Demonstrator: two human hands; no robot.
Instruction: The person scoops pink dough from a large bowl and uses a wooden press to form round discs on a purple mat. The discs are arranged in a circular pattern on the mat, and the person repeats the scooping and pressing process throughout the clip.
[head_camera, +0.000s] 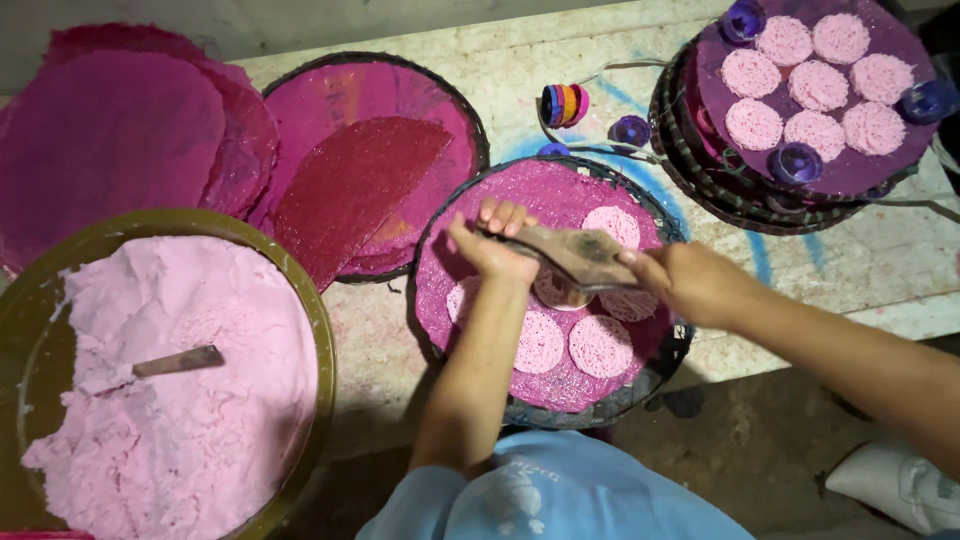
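Observation:
My left hand (493, 242) and my right hand (690, 282) both grip a worn wooden press (578, 254), one at each end. They hold it over a round woven tray (445, 335) lined with magenta cloth. Several round pink lacy noodle discs (601, 346) lie on that cloth, one partly hidden under the press. A large olive bowl (305, 290) of pale pink dough (190, 400) stands at the lower left, with a flat wooden scraper (180, 361) stuck in it.
A stack of woven trays (700, 170) at the upper right carries several pink discs and blue spacers (796, 163). Magenta cloth rounds (110, 130) and another lined tray (375, 90) with a folded red mat (350, 185) lie at the upper left. Coloured rings (564, 104) sit on the worktop.

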